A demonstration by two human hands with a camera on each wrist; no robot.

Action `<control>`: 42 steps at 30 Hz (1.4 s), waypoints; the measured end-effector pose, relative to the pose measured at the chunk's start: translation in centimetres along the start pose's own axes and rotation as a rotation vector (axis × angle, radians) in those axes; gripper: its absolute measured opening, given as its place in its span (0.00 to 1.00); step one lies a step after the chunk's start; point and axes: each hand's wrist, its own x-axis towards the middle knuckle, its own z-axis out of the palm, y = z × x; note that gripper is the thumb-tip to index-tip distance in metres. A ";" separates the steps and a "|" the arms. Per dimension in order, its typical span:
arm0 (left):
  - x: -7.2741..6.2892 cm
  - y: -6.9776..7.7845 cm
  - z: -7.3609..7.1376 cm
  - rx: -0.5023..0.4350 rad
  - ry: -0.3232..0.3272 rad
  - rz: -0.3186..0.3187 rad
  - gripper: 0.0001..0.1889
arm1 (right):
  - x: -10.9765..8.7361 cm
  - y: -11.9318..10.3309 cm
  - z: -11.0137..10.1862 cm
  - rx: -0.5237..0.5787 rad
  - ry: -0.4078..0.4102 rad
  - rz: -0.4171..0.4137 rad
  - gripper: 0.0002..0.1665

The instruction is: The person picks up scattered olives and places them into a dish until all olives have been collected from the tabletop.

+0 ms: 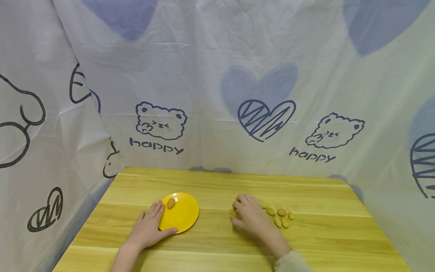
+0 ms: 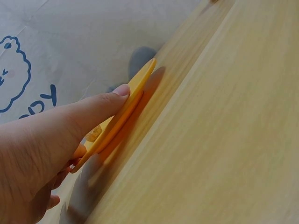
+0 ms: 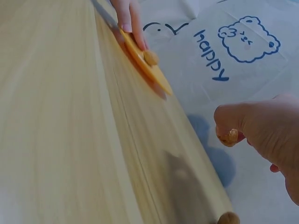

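A round yellow plate (image 1: pixel 185 215) lies on the table with one small brown oval nut (image 1: pixel 171 203) on it. My left hand (image 1: pixel 148 228) rests at the plate's left side, its fingers straight along the rim and its thumb across the near edge. To the right, my right hand (image 1: pixel 253 217) pinches another nut (image 3: pixel 227 137) between thumb and fingers, above the table. The hand partly hides that nut. Just beyond it lies a loose group of several nuts (image 1: pixel 281 212), varying from brown to yellowish.
The wooden table (image 1: pixel 217 241) has its back edge close to a pale cloth (image 1: pixel 210 151) printed with hearts and bears. More cloth hangs along the left and right sides.
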 end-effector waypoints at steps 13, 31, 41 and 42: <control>-0.1 0.3 -0.4 0.004 0.009 0.005 0.57 | 2.1 -1.6 0.3 -0.035 0.089 -0.115 0.12; -0.4 0.5 -0.8 0.001 -0.017 -0.004 0.57 | 4.3 -5.0 0.8 -0.024 0.046 -0.190 0.11; -0.7 0.6 -0.9 0.007 -0.014 -0.007 0.57 | 5.9 -6.7 1.4 -0.031 0.047 -0.239 0.11; -0.7 0.6 -0.9 0.006 -0.015 -0.007 0.57 | 6.0 -6.9 1.4 -0.032 0.043 -0.239 0.11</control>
